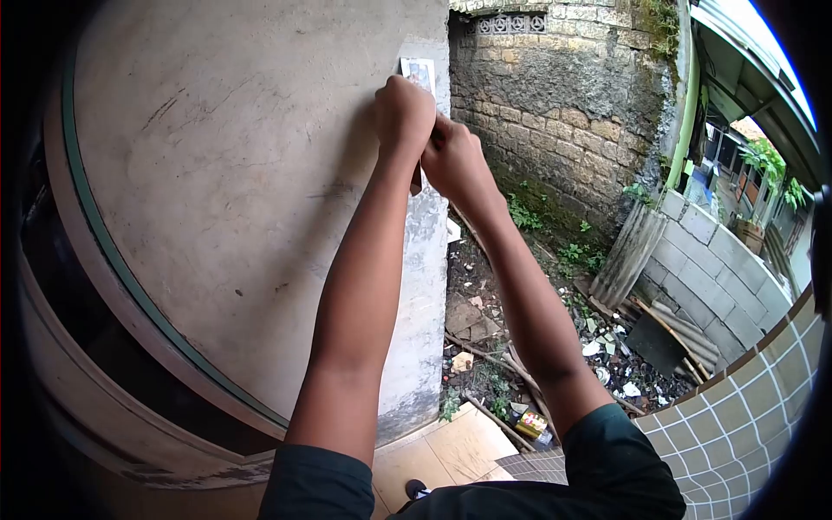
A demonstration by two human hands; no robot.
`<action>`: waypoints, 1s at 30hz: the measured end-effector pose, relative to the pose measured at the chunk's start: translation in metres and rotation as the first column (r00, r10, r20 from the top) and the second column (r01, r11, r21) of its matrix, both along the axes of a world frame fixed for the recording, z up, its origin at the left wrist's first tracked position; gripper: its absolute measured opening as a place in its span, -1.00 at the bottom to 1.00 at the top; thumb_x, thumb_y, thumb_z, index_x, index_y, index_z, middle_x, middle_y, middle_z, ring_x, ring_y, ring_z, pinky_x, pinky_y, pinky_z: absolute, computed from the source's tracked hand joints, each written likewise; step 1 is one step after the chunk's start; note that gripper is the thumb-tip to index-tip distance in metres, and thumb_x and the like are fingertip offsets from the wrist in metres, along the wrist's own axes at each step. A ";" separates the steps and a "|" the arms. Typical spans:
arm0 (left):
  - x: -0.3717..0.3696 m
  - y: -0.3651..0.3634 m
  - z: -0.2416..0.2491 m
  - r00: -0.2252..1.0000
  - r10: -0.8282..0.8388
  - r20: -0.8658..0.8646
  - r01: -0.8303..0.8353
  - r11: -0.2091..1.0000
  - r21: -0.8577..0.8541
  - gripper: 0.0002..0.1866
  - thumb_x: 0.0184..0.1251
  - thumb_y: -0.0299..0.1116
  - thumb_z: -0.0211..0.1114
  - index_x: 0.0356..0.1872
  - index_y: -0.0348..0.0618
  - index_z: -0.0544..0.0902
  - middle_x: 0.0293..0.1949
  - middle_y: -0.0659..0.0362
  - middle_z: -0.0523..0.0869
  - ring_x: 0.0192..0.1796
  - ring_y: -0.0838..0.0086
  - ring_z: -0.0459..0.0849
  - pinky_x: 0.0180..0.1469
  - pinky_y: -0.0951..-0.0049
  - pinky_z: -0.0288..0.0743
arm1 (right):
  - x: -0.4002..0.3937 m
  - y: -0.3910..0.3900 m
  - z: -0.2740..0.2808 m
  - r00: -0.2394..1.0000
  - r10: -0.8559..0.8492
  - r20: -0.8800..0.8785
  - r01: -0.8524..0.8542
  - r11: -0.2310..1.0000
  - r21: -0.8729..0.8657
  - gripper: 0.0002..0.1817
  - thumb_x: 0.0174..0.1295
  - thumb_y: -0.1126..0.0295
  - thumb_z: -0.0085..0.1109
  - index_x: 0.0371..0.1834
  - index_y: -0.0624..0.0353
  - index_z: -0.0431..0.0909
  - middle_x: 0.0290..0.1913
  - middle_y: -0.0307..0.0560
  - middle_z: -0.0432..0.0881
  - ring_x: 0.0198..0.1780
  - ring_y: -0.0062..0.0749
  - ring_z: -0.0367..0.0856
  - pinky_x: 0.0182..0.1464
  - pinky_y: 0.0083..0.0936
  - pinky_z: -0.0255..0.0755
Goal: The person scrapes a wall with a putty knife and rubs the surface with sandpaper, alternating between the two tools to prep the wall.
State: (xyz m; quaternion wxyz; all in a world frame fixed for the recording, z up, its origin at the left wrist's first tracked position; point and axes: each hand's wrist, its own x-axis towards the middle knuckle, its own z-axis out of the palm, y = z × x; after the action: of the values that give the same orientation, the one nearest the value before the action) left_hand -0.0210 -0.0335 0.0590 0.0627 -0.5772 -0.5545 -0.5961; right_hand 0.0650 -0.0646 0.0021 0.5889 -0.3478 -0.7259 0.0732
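Observation:
Both my arms reach up to the edge of a grey plastered wall (243, 173). A small white panel with a printed picture (419, 73) stands upright against the wall near its corner. My left hand (404, 111) is closed in front of the panel's lower part, its fingers hidden behind the back of the hand. Just below and to the right, my right hand (456, 158) is closed around something dark, of which only a bit shows by the thumb; I cannot tell what it is. A brown strip (417, 180) shows below the left wrist, along the wall's edge.
Right of the corner is a mossy block wall (555, 113), with rubble and litter (607, 347) on the ground. A corrugated sheet (630, 251) leans by a grey block wall (715, 260). White netting (737, 416) hangs at the lower right, above tiled floor (451, 446).

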 end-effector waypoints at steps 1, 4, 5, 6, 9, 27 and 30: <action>0.003 0.001 0.006 0.999 -0.011 0.039 0.011 1.000 -0.010 -0.77 0.05 -0.49 0.15 -0.40 -0.53 0.65 -0.37 -0.37 0.67 -0.20 -0.14 0.71 -0.19 0.06 0.64 | 0.004 -0.002 0.007 1.000 0.004 -0.007 -0.004 0.999 -0.042 -0.63 0.24 0.35 0.05 0.09 0.23 0.54 -0.35 0.37 0.63 -0.23 0.02 0.73 -0.19 -0.30 0.51; 0.004 -0.009 -0.029 0.993 -0.030 0.114 0.038 0.997 -0.068 -0.75 0.11 -0.45 0.14 -0.36 -0.50 0.66 -0.34 -0.35 0.68 -0.18 -0.16 0.70 -0.13 0.03 0.62 | 0.012 -0.022 -0.021 1.000 0.014 0.020 -0.012 0.996 -0.083 -0.61 0.27 0.41 0.03 0.17 0.18 0.52 -0.36 0.33 0.65 -0.28 -0.19 0.75 -0.20 -0.34 0.52; 0.002 -0.011 -0.057 0.989 -0.024 0.146 0.033 0.998 -0.060 -0.74 0.15 -0.41 0.15 -0.36 -0.47 0.67 -0.35 -0.34 0.68 -0.19 -0.17 0.70 -0.10 0.02 0.60 | 0.011 -0.025 -0.045 0.999 0.020 0.036 -0.016 0.994 -0.112 -0.57 0.27 0.43 0.02 0.23 0.14 0.50 -0.35 0.34 0.65 -0.23 -0.25 0.76 -0.19 -0.38 0.52; -0.003 0.000 -0.088 0.991 0.002 0.135 0.008 0.997 -0.073 -0.73 0.18 -0.38 0.15 -0.37 -0.46 0.67 -0.36 -0.33 0.68 -0.21 -0.17 0.70 -0.09 0.01 0.58 | 0.008 -0.025 -0.072 0.999 0.042 0.010 -0.040 0.989 -0.141 -0.55 0.26 0.45 0.01 0.26 0.13 0.48 -0.34 0.36 0.65 -0.20 -0.24 0.76 -0.16 -0.38 0.53; -0.006 -0.010 -0.092 0.996 0.008 0.091 0.000 0.995 -0.095 -0.75 0.16 -0.41 0.15 -0.38 -0.45 0.67 -0.36 -0.31 0.69 -0.22 -0.15 0.71 -0.14 0.01 0.60 | -0.002 -0.025 -0.087 1.000 -0.001 0.003 0.001 0.990 -0.143 -0.52 0.25 0.46 0.00 0.29 0.16 0.45 -0.33 0.36 0.65 -0.22 -0.20 0.76 -0.13 -0.39 0.53; 0.035 0.006 -0.052 0.998 -0.042 0.049 0.047 0.993 -0.110 -0.76 0.09 -0.45 0.14 -0.38 -0.48 0.66 -0.32 -0.35 0.68 -0.18 -0.16 0.71 -0.11 0.03 0.61 | 0.030 -0.011 -0.050 0.993 0.015 -0.119 -0.032 0.989 -0.142 -0.64 0.27 0.43 0.00 0.11 0.30 0.52 -0.34 0.40 0.63 -0.23 0.02 0.73 -0.20 -0.29 0.52; 0.043 0.011 0.002 1.000 -0.017 0.006 0.017 0.999 -0.027 -0.77 0.11 -0.46 0.13 -0.37 -0.45 0.68 -0.32 -0.32 0.70 -0.19 -0.10 0.73 -0.14 0.06 0.64 | 0.035 0.002 -0.003 0.995 -0.019 -0.096 0.015 0.999 -0.043 -0.67 0.28 0.42 -0.01 0.05 0.32 0.54 -0.39 0.36 0.63 -0.32 0.00 0.73 -0.26 -0.28 0.50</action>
State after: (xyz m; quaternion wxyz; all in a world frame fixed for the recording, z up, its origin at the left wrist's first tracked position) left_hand 0.0222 -0.0226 0.0605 0.0481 -0.5809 -0.5580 -0.5907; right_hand 0.1004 -0.0623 -0.0007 0.6164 -0.3623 -0.6919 0.1003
